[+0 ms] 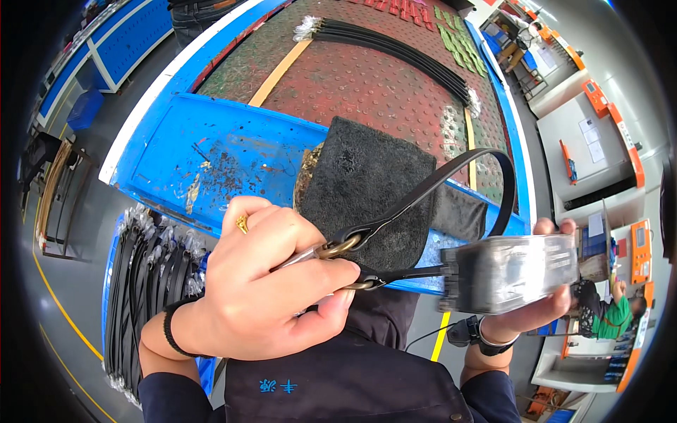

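Observation:
My left hand (271, 282), with a ring on one finger, pinches the metal clasps at the two ends of a black strap (458, 169). Brass-coloured rings (340, 246) join the strap ends to that hardware, which my fingers partly cover. The strap loops up and away to the right. In my right hand (529, 317) is a shiny, dark rectangular block (511, 273), blurred by motion, with a comb-like edge towards the strap. One strap end runs up to this block; whether it passes behind cannot be made out. A black cloth (374, 183) lies beyond my hands.
A blue tray (162, 141) with dark stains borders the table. Several black straps (395, 53) rest across wooden strips on a red studded mat (367, 88). More straps (151, 282) hang in a bin at my left. A person in green (612, 317) works at the right.

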Motion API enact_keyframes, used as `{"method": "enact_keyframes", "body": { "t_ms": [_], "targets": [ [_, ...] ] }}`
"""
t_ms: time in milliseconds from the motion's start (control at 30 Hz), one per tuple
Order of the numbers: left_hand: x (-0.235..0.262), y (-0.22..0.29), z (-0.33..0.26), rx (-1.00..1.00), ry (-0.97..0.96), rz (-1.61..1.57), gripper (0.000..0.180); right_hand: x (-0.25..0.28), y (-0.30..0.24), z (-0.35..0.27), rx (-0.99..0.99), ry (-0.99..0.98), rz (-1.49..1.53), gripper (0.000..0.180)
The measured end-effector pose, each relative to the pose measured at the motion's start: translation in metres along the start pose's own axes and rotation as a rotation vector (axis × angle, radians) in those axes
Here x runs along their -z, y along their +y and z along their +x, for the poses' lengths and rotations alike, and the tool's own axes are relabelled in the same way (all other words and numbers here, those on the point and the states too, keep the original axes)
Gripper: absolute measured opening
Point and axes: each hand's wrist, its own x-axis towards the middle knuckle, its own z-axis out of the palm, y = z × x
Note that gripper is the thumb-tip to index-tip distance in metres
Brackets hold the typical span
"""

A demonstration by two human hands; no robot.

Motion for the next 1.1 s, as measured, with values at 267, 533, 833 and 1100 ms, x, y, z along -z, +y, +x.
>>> {"method": "enact_keyframes", "body": {
  "t_ms": [267,533,833,1100],
  "targets": [
    [0.009,-0.008,-0.008,0.068,0.026,0.001,0.015,0.032,-0.019,0.031,0.122,-0.334,0.515,0.061],
    [0.028,-0.030,-0.042,0.733,0.469,-0.596,0.017,0.004,0.038,0.059,-0.111,-0.103,-0.112,0.044],
    [0.027,-0.028,-0.046,0.641,0.494,-0.781,0.016,-0.014,0.087,0.071,-0.374,-0.400,-0.475,0.051],
    [0.007,-0.022,-0.046,0.620,0.371,-0.508,0.022,0.045,0.071,0.056,0.080,-0.569,-1.364,0.040]
  ]
}}
